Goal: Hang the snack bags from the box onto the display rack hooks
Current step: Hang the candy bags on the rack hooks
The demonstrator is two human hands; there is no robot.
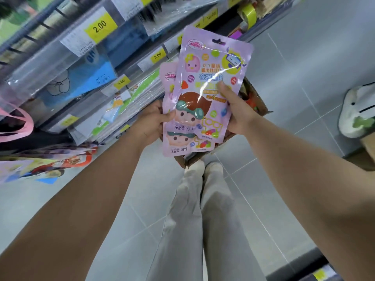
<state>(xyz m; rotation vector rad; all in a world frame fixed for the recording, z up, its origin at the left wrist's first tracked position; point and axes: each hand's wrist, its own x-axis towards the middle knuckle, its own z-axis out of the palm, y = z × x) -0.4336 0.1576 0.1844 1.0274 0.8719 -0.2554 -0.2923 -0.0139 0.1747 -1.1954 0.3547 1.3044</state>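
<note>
I hold two lilac snack bags with cartoon faces, fanned one over the other, above a brown cardboard box (256, 98) on the floor. My right hand (237, 110) grips the front bag (209, 78) at its right edge, thumb on its face. My left hand (151, 120) pinches the left edges of the bags, and the rear bag (178, 145) peeks out below and to the left. The front bag's hang hole points up toward the display rack (85, 63) on the left.
The rack holds blue and clear packets behind yellow price tags (100, 25). More colourful bags (40, 169) hang at the lower left. My legs stand on a grey tiled floor (304, 67). A white shoe (357, 112) of another person is at the right edge.
</note>
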